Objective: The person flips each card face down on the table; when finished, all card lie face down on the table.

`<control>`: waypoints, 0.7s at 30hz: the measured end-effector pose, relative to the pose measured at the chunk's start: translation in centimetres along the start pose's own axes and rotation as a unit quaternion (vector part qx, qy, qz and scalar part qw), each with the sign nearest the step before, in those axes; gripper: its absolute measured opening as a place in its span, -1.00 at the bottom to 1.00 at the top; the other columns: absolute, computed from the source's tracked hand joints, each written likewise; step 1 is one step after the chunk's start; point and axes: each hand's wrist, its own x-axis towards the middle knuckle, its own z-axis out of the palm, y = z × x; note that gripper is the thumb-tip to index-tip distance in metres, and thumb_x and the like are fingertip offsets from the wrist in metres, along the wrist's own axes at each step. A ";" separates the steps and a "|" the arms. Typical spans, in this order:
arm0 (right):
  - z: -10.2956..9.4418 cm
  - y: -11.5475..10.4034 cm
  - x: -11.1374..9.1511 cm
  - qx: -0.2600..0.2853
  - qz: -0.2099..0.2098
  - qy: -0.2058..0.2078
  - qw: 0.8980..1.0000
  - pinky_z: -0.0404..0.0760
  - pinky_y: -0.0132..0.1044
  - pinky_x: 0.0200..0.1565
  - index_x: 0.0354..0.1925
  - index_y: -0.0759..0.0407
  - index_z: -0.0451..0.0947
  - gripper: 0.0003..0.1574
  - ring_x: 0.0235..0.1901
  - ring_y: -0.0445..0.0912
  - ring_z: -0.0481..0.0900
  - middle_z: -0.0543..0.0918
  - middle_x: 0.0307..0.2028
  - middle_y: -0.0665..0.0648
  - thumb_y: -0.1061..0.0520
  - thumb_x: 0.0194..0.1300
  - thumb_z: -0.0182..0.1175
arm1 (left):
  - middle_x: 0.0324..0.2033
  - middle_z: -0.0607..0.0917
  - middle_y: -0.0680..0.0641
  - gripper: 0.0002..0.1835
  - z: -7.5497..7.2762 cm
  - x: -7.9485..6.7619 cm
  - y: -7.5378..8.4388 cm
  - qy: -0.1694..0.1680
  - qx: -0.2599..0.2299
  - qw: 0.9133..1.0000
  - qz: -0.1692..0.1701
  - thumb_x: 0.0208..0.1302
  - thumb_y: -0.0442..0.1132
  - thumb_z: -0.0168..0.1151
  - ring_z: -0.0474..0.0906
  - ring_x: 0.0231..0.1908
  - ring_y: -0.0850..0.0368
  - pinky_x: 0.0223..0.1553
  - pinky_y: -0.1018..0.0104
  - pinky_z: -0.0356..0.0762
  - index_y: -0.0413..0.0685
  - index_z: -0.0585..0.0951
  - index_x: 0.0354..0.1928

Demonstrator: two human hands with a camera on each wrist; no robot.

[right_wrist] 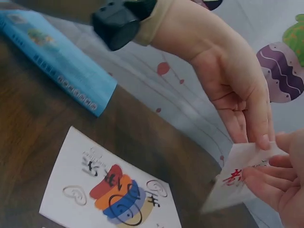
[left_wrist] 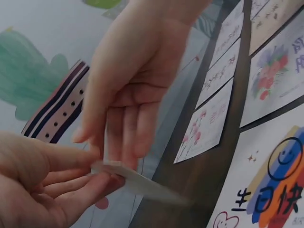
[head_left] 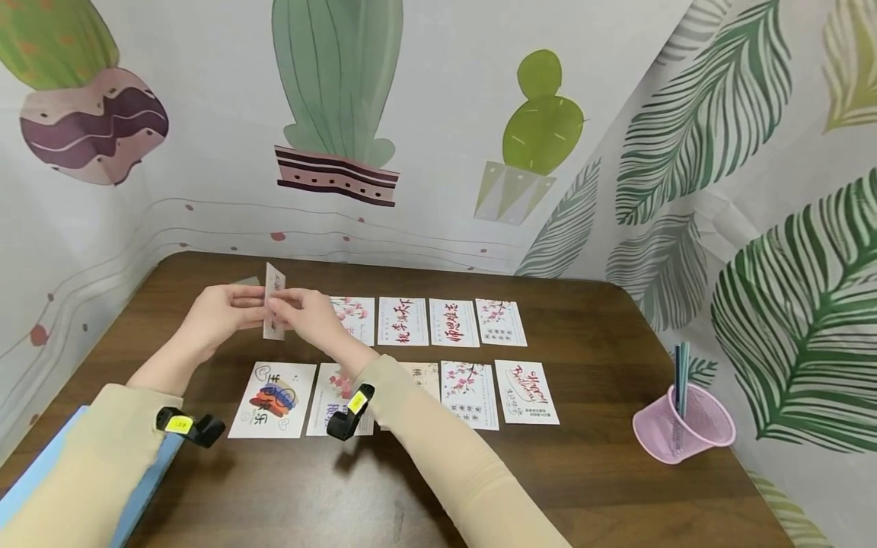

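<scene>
At the back left of the table, both hands hold a white greeting card [head_left: 272, 323] on edge. My left hand [head_left: 222, 313] grips it from the left with thumb and fingers. From the other side, my right hand [head_left: 315, 320] pinches it. Red handwriting shows on the face of the held card [right_wrist: 235, 178] in the right wrist view, partly covered by fingers. Just behind the left hand, a pale flat piece [head_left: 248, 281] peeks out. Nearest below the hands lies a card with rainbow brush strokes and a smiley [head_left: 274, 401].
Several printed cards lie in two rows, a back one [head_left: 404, 321] and a front one [head_left: 527, 392], partly under the right forearm. A pink mesh pen cup [head_left: 702, 415] with pens leans at the right. Beside the left forearm lies a blue box-like item [right_wrist: 61, 61].
</scene>
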 end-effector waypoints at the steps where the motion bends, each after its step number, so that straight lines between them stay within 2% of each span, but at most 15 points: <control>1: -0.1 -0.1 0.0 0.031 0.006 0.005 1.000 0.66 -0.52 -0.35 0.09 0.28 0.60 -0.56 -0.26 -0.02 0.77 0.76 -0.14 0.23 0.02 0.42 0.16 | 0.14 0.55 -0.46 -0.37 0.2 0.0 0.1 0.012 0.019 1.000 0.008 0.34 -0.12 0.26 0.58 -0.21 0.51 -0.14 0.53 0.63 -0.47 0.39 0.27; 3: -0.1 -0.1 0.1 0.091 0.018 0.017 0.996 0.71 -0.44 -0.35 0.03 0.38 0.59 -0.57 -0.27 0.08 0.77 0.75 -0.16 0.30 0.06 0.38 0.21 | 0.05 0.65 -0.37 -0.38 0.5 -0.1 0.1 0.036 0.060 0.997 0.020 0.26 -0.03 0.34 0.67 -0.17 0.31 -0.16 0.49 0.59 -0.36 0.51 0.20; 5: -0.2 -0.1 0.1 0.109 0.027 0.030 0.993 0.71 -0.41 -0.38 -0.03 0.43 0.60 -0.60 -0.30 0.11 0.76 0.75 -0.20 0.33 0.11 0.35 0.25 | -0.03 0.70 -0.32 -0.38 1.0 -0.1 0.1 0.056 0.096 0.993 0.030 0.20 0.04 0.38 0.71 -0.12 0.05 -0.15 0.35 0.61 -0.30 0.58 0.14; 7: -0.2 0.0 0.2 0.098 0.040 0.044 0.993 0.70 -0.42 -0.40 -0.06 0.42 0.61 -0.65 -0.35 0.06 0.77 0.76 -0.23 0.31 0.14 0.33 0.27 | -0.04 0.71 -0.32 -0.38 1.3 -0.1 -0.1 0.061 0.117 0.991 0.036 0.20 0.06 0.38 0.69 -0.08 -0.18 -0.15 0.17 0.65 -0.30 0.58 0.12; 11: -0.4 0.6 0.4 0.063 0.068 0.075 0.993 0.68 -0.46 -0.43 -0.08 0.40 0.61 -0.72 -0.41 0.01 0.77 0.77 -0.27 0.27 0.21 0.33 0.24 | 0.00 0.68 -0.36 -0.39 1.5 0.4 -0.9 0.066 0.131 0.989 0.034 0.24 0.09 0.32 0.64 -0.05 -0.28 -0.14 0.04 0.65 -0.30 0.58 0.11; 13: -0.5 1.1 0.6 0.055 0.080 0.084 0.992 0.69 -0.46 -0.43 -0.07 0.41 0.61 -0.73 -0.40 0.02 0.77 0.77 -0.27 0.28 0.24 0.34 0.22 | 0.05 0.64 -0.38 -0.37 1.3 0.8 -1.6 0.075 0.121 0.990 0.020 0.26 0.11 0.30 0.60 0.01 -0.30 -0.07 -0.02 0.61 -0.31 0.56 0.13; 16: -0.7 1.9 0.6 0.042 0.094 0.086 0.991 0.69 -0.44 -0.41 -0.07 0.41 0.61 -0.74 -0.39 0.04 0.76 0.76 -0.27 0.28 0.25 0.35 0.20 | 0.15 0.54 -0.44 -0.26 0.7 1.4 -3.0 0.078 0.099 0.992 -0.020 0.28 0.13 0.27 0.48 0.14 -0.37 0.08 -0.19 0.50 -0.38 0.44 0.24; 21: -0.8 2.9 0.6 0.031 0.115 0.072 0.990 0.70 -0.41 -0.38 -0.04 0.40 0.60 -0.72 -0.38 0.03 0.76 0.76 -0.24 0.27 0.23 0.36 0.20 | 0.27 0.34 -0.55 -0.08 0.2 2.2 -4.8 0.008 0.060 0.993 -0.104 0.31 0.17 0.20 0.32 0.24 -0.43 0.25 -0.25 0.36 -0.50 0.19 0.37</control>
